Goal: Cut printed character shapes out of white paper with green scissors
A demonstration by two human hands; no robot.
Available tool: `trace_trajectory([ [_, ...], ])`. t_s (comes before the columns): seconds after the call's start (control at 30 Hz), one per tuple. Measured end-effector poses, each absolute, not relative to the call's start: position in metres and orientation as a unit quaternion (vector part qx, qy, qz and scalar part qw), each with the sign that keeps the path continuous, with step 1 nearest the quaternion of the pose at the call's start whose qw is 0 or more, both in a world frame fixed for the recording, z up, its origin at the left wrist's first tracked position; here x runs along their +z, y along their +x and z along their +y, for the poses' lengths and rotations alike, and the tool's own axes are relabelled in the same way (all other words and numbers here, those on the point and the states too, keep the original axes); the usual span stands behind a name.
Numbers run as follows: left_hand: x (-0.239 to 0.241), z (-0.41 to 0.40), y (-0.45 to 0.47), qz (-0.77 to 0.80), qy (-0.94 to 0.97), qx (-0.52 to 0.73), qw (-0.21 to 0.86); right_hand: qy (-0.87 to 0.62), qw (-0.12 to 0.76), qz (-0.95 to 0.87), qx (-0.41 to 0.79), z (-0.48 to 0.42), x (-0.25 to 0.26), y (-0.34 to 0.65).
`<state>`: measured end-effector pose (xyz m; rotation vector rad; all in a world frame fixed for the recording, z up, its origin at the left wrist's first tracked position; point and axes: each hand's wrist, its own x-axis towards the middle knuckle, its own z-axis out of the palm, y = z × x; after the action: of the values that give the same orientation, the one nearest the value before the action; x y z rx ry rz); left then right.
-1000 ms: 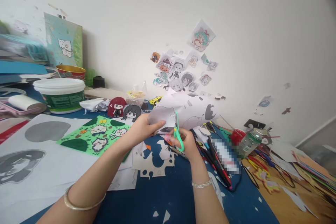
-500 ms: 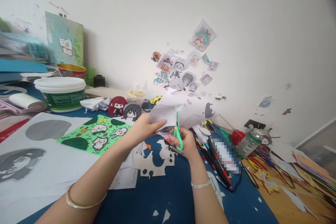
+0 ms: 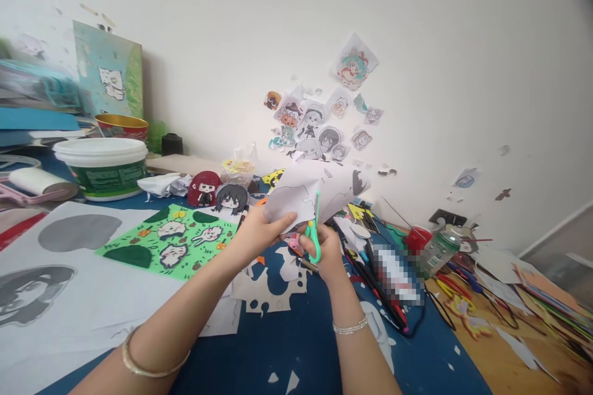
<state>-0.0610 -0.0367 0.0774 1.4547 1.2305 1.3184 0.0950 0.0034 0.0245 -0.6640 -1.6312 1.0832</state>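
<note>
My left hand [image 3: 266, 225] pinches the near left edge of a white sheet of paper [image 3: 290, 200], thumb on top. The sheet is lifted off the table and carries printed outlines, with a dark grey shape at its far right end. In my right hand [image 3: 324, 250] is a pair of mint-green scissors [image 3: 314, 241], its fingers in the handles. The blades point up and away at the sheet, close to a drawn line right of my left thumb. How far the blades are apart is hard to see.
Paper scraps [image 3: 269, 293] lie below my hands on the blue table cover [image 3: 259, 358]. To the left are a green drawn sheet [image 3: 173, 244] and a white-lidded tub [image 3: 99, 166]. Pens [image 3: 377, 287] and a glass jar [image 3: 442, 250] stand or lie right. Paper cutouts [image 3: 328, 139] hang on the wall.
The held sheet has turned slightly, its far right end shifting left and down. The scissors stand more upright now. Both hands keep their holds, and the whole view has shifted a little.
</note>
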Motion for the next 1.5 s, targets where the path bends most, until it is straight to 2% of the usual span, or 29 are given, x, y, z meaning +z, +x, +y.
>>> trace_trajectory([
  [0.27, 0.074, -0.038, -0.064, 0.417, 0.603, 0.525, 0.432, -0.304, 0.497, -0.699, 0.414, 0.001, 0.03, 0.098],
  [0.5, 0.075, -0.037, -0.071, 0.472, 0.62, 0.525, 0.342, -0.333, 0.469, -0.717, 0.394, -0.003, 0.035, 0.098],
  [0.83, 0.089, -0.041, -0.081, 0.524, 0.614, 0.46, 0.37, -0.322, 0.421, -0.741, 0.413, 0.0, 0.032, 0.103],
  [1.3, 0.089, -0.042, -0.081, 0.491, 0.631, 0.464, 0.382, -0.325, 0.43, -0.738, 0.406, -0.002, 0.034, 0.1],
  [1.5, 0.092, -0.043, -0.083, 0.52, 0.627, 0.443, 0.374, -0.323, 0.405, -0.752, 0.408, 0.0, 0.033, 0.105],
])
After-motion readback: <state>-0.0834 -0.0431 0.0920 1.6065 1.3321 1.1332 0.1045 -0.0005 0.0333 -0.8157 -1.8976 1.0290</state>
